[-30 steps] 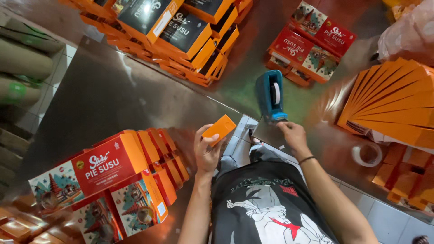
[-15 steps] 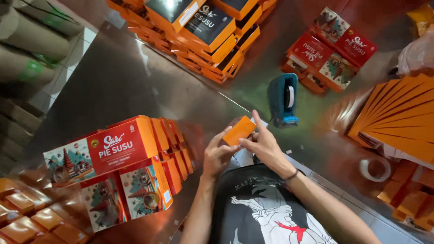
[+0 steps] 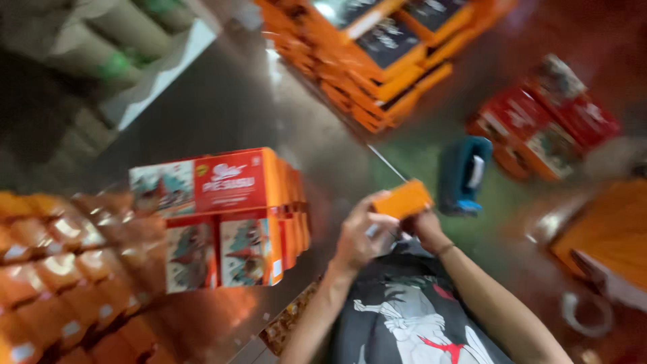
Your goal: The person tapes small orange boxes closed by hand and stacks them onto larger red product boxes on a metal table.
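A small orange carton (image 3: 403, 199) is held in front of my chest, above the metal table (image 3: 222, 114). My left hand (image 3: 360, 234) grips its left end and underside. My right hand (image 3: 424, 226) holds its right end from below. The picture is blurred by head motion, so finger detail is unclear. A blue tape dispenser (image 3: 465, 175) stands on the table just beyond the carton.
A stack of red and orange boxes (image 3: 222, 216) stands left of my hands. Wrapped orange packs (image 3: 60, 283) lie at far left. More orange cartons (image 3: 384, 54) and red boxes (image 3: 546, 114) sit beyond; flat orange sheets (image 3: 606, 236) and a tape roll (image 3: 585, 313) lie at right.
My right hand left the tape dispenser and joined my left hand on the orange carton. The view has swung, so the box stack now sits nearer the centre.
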